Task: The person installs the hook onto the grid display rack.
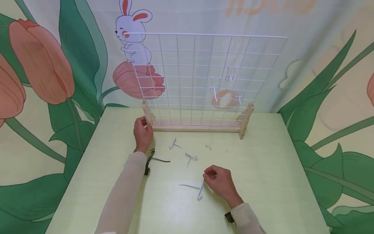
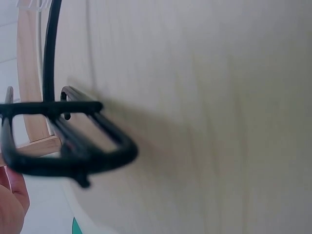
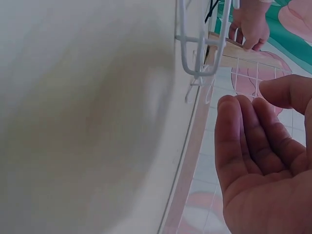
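Note:
My left hand (image 1: 143, 134) grips the left end of a wooden stand (image 1: 195, 128); its fingertips are partly hidden. A white wire grid panel (image 1: 187, 78) stands upright in that stand. Beside my left wrist is a black wire hook (image 1: 157, 159), large and close in the left wrist view. My right hand (image 1: 221, 182) hovers over the table's front half, fingers loosely bent, thumb apart and nothing between them, as the right wrist view (image 3: 263, 146) shows. Just left of its fingertips is a white wire hook (image 1: 200, 191), apart from them in the right wrist view.
Two more white hooks (image 1: 173, 144) (image 1: 191, 157) lie on the pale table (image 1: 277, 182) before the stand. Several white hooks (image 1: 215, 93) hang on the grid's right part. Tiny bits (image 1: 208, 147) lie right of centre. A printed curtain (image 1: 187, 19) backs the table.

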Available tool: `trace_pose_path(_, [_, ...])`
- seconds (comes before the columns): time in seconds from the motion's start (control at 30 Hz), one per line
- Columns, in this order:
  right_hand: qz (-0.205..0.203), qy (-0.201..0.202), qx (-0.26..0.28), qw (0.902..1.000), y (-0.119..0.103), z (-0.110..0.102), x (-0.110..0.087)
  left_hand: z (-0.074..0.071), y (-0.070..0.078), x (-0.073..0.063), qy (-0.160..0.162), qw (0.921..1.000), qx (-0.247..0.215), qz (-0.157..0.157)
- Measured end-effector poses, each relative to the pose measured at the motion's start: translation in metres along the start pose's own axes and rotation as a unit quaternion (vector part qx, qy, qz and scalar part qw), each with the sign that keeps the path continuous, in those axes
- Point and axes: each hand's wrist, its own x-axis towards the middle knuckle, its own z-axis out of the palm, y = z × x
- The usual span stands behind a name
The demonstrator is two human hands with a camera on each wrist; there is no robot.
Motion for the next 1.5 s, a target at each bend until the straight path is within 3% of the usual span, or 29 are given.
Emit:
trace_pose_path(0.6, [0.035,-0.020,-0.009,0.9991,0.018,0.009,-0.029,-0.001,0.002,-0.006,-0.003,1.0000,-0.002,-0.009])
trace_pose_path(1.07, [0.061,-0.042,0.003,0.9973,0.016,0.013,-0.026,-0.001,0.000,-0.004,-0.001,1.0000,-0.009,-0.003])
trace_pose_path(1.5, [0.044,-0.050,0.001,0.9978,0.014,0.018,-0.019,0.000,0.000,-0.005,-0.006,0.9999,0.005,-0.009])
